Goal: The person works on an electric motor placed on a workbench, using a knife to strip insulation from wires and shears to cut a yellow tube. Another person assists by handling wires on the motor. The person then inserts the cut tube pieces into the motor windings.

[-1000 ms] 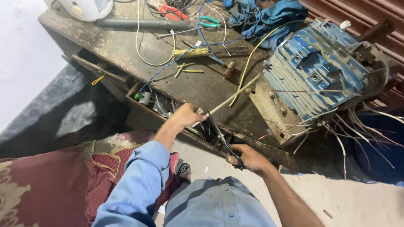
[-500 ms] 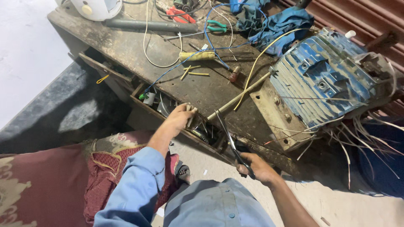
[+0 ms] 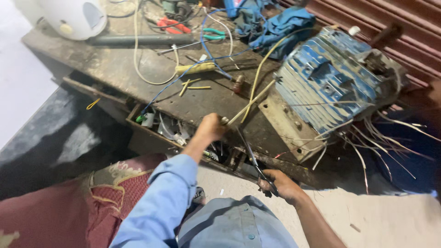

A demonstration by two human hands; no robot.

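A cluttered, grimy metal desk (image 3: 138, 69) with a blue finned electric motor (image 3: 330, 82) at its right end.
The left hand (image 3: 212, 127) is closed around a stiff cream-sleeved wire (image 3: 250, 102) running from the motor to the desk's near edge; the right hand (image 3: 281, 184) grips the handles of long dark scissors (image 3: 252, 158), whose blades reach up toward that wire. The sleeve looks light, springy and likely slick, so it is best pinched close to the blades.

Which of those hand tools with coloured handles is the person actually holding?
The dark-handled scissors, gripped in the right hand. The red-handled pliers and green-handled pliers lie untouched at the far side of the bench.
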